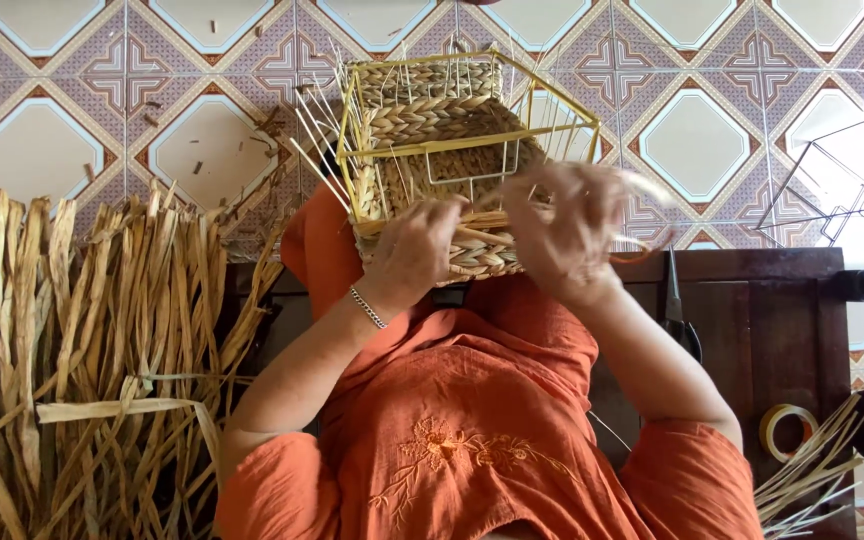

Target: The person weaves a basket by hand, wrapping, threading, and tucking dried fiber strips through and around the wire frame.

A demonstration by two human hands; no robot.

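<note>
Orange-clad lap sits lowest in frame, with the basket (447,165) propped on it at upper centre: braid covers the lower walls, but the yellow wire frame (552,95) up top is bare. Left hand (414,250) grips the near rim, while right hand (562,225), blurred, pinches a strand (642,250).

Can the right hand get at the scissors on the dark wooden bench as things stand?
Probably yes. The scissors lie uncovered on the bench just beside the right hand, nothing between them. But that hand is busy on the woven basket and would have to let go first.
</note>
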